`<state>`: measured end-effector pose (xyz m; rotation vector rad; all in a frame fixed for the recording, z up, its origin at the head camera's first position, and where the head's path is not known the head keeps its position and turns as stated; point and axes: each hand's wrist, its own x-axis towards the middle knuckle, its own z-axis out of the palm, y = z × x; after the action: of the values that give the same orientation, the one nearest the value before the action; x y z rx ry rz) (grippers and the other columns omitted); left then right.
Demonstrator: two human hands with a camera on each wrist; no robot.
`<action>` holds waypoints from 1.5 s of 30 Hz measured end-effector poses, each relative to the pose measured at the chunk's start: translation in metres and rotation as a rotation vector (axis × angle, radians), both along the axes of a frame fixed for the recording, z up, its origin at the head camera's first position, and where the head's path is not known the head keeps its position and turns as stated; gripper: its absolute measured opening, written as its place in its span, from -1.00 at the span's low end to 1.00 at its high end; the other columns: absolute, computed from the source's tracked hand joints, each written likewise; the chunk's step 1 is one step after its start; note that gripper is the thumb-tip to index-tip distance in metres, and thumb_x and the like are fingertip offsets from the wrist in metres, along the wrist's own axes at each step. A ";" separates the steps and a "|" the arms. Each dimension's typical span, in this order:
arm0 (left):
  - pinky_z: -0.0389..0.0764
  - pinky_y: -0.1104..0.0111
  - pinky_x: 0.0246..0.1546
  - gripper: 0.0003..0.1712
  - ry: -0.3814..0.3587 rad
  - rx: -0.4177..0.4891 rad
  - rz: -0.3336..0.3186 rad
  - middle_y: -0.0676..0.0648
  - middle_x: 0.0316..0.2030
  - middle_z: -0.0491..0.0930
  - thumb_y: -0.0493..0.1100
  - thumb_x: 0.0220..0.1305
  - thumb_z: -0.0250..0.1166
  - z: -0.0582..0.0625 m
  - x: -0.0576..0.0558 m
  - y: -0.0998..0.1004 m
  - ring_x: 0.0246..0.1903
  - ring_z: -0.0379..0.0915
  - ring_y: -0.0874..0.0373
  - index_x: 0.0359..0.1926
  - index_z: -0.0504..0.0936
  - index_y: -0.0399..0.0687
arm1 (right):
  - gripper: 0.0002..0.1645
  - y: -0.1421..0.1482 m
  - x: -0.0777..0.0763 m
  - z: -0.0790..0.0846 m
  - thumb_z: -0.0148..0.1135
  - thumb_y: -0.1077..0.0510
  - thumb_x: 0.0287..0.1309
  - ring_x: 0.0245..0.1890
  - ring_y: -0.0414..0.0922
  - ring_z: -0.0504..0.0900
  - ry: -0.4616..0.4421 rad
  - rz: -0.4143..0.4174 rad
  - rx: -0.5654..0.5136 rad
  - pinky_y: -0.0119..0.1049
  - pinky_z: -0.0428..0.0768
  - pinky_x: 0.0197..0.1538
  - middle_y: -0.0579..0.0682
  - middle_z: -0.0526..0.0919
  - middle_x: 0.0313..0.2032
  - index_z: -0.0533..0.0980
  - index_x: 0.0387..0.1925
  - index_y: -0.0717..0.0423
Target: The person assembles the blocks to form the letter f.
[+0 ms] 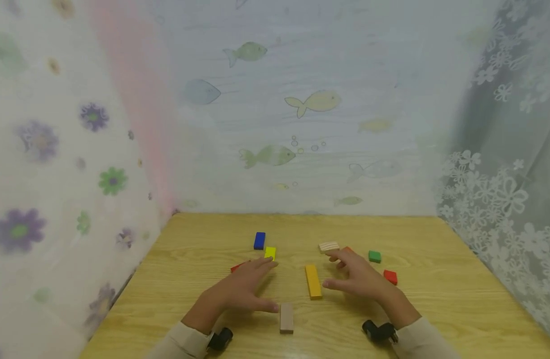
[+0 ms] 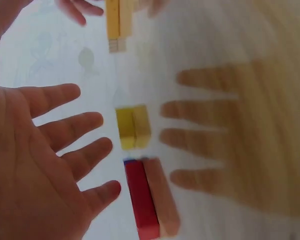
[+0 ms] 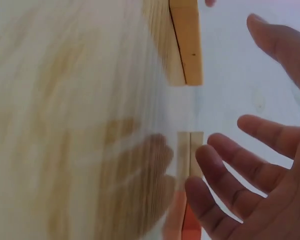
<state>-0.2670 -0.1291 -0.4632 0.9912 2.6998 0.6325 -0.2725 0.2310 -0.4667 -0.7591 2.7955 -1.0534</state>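
My left hand hovers over the table's left half, fingers spread and holding nothing. Under its fingers a red block is partly covered, and a yellow block sits just beyond the fingertips. Near the thumb lies a plain wooden block. My right hand also holds nothing, its fingers loosely bent above the table. Between the hands is a long orange-yellow block. Past the right fingertips lie a striped wooden block and an orange-red block, partly hidden in the head view.
A blue block lies farther back on the left. Right of the right hand are a green block and a red block. The wooden table meets a fish-patterned curtain behind, with patterned curtains on both sides.
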 end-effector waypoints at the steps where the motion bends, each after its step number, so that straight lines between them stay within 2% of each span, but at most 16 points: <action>1: 0.18 -0.23 0.46 0.21 -0.012 0.002 -0.009 -0.05 0.62 0.09 0.59 0.14 0.29 0.001 0.001 0.002 0.60 -0.01 -0.10 0.64 0.13 0.14 | 0.02 -0.001 -0.001 0.000 0.44 -0.28 0.20 0.18 0.15 0.60 -0.020 0.013 -0.011 0.18 0.60 0.15 0.16 0.53 0.29 0.28 0.53 0.05; 5: 0.20 -0.19 0.47 0.25 -0.035 -0.009 -0.042 -0.02 0.63 0.07 0.61 0.09 0.30 0.004 0.006 0.009 0.60 0.01 -0.06 0.65 0.09 0.18 | 0.12 -0.004 -0.006 0.002 0.49 -0.26 0.16 0.25 0.17 0.57 -0.082 0.064 -0.042 0.19 0.57 0.22 0.20 0.50 0.33 0.21 0.57 0.09; 8: 0.24 -0.14 0.47 0.26 -0.041 -0.026 -0.066 -0.02 0.62 0.10 0.63 0.06 0.32 0.006 0.009 0.013 0.58 0.05 -0.06 0.63 0.11 0.19 | 0.16 -0.006 -0.007 0.004 0.55 -0.21 0.11 0.29 0.17 0.53 -0.118 0.070 -0.051 0.20 0.53 0.26 0.22 0.46 0.36 0.19 0.58 0.11; 17: 0.35 0.01 0.45 0.16 -0.073 -0.097 -0.065 -0.05 0.58 0.16 0.60 -0.05 0.43 0.011 0.015 0.023 0.54 0.16 -0.04 0.46 0.34 0.15 | 0.25 -0.007 -0.004 0.015 0.64 -0.19 -0.03 0.33 0.27 0.47 -0.205 0.055 0.009 0.25 0.50 0.27 0.24 0.24 0.44 0.18 0.59 -0.01; 19: 0.38 0.05 0.43 0.10 -0.074 -0.096 -0.075 -0.07 0.57 0.17 0.57 -0.07 0.47 0.011 0.016 0.023 0.51 0.21 -0.04 0.37 0.39 0.12 | 0.27 -0.008 -0.004 0.015 0.66 -0.19 -0.07 0.30 0.27 0.49 -0.202 0.046 0.022 0.24 0.52 0.26 0.24 0.26 0.41 0.19 0.59 -0.02; 22: 0.39 0.06 0.42 -0.05 -0.075 -0.095 -0.087 -0.04 0.55 0.19 0.56 -0.07 0.48 0.009 0.016 0.022 0.46 0.27 0.00 0.21 0.43 0.19 | 0.30 -0.011 -0.006 0.013 0.70 -0.22 -0.14 0.23 0.17 0.51 -0.169 0.020 0.064 0.16 0.56 0.18 0.19 0.32 0.32 0.23 0.58 -0.05; 26: 0.33 -0.05 0.44 -0.20 -0.102 -0.102 -0.097 -0.02 0.55 0.18 0.55 -0.05 0.47 0.006 0.015 0.021 0.46 0.26 0.02 0.07 0.42 0.32 | 0.32 -0.018 -0.009 0.008 0.72 -0.31 -0.27 0.07 0.00 0.48 -0.126 -0.027 0.133 0.01 0.57 0.05 0.11 0.37 0.21 0.30 0.55 -0.14; 29: 0.24 -0.13 0.47 -0.25 -0.122 -0.101 -0.101 -0.04 0.57 0.15 0.52 -0.03 0.48 0.005 0.014 0.022 0.50 0.21 -0.03 0.03 0.41 0.33 | 0.29 -0.020 -0.010 0.006 0.73 -0.32 -0.31 0.01 -0.05 0.48 -0.132 -0.058 0.150 0.00 0.57 0.03 0.08 0.37 0.22 0.35 0.51 -0.22; 35: 0.21 -0.17 0.47 -0.28 -0.125 -0.102 -0.116 -0.08 0.58 0.12 0.47 0.00 0.51 0.006 0.015 0.026 0.53 0.16 -0.09 0.00 0.40 0.31 | 0.13 -0.018 -0.009 0.003 0.71 -0.32 -0.26 0.08 -0.02 0.49 -0.130 -0.062 0.153 0.08 0.57 0.10 0.08 0.34 0.29 0.45 0.42 -0.29; 39: 0.29 -0.15 0.44 -0.31 -0.122 -0.113 -0.097 -0.06 0.59 0.12 0.45 0.01 0.52 0.006 0.017 0.027 0.55 0.12 -0.16 -0.01 0.40 0.33 | 0.08 -0.019 -0.007 0.002 0.70 -0.33 -0.24 0.15 0.01 0.49 -0.112 -0.059 0.132 0.14 0.56 0.14 0.06 0.35 0.31 0.49 0.39 -0.28; 45: 0.30 -0.16 0.43 -0.37 -0.108 -0.129 -0.094 -0.08 0.59 0.13 0.45 0.02 0.51 0.002 0.024 0.026 0.57 0.07 -0.18 -0.07 0.41 0.36 | 0.07 -0.022 -0.004 -0.003 0.70 -0.37 -0.27 0.09 -0.06 0.49 -0.106 -0.051 0.142 0.06 0.57 0.10 0.00 0.38 0.25 0.50 0.36 -0.30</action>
<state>-0.2429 -0.1030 -0.4613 1.0141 2.5474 0.4734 -0.2766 0.2093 -0.4701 -0.6016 2.7759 -0.8627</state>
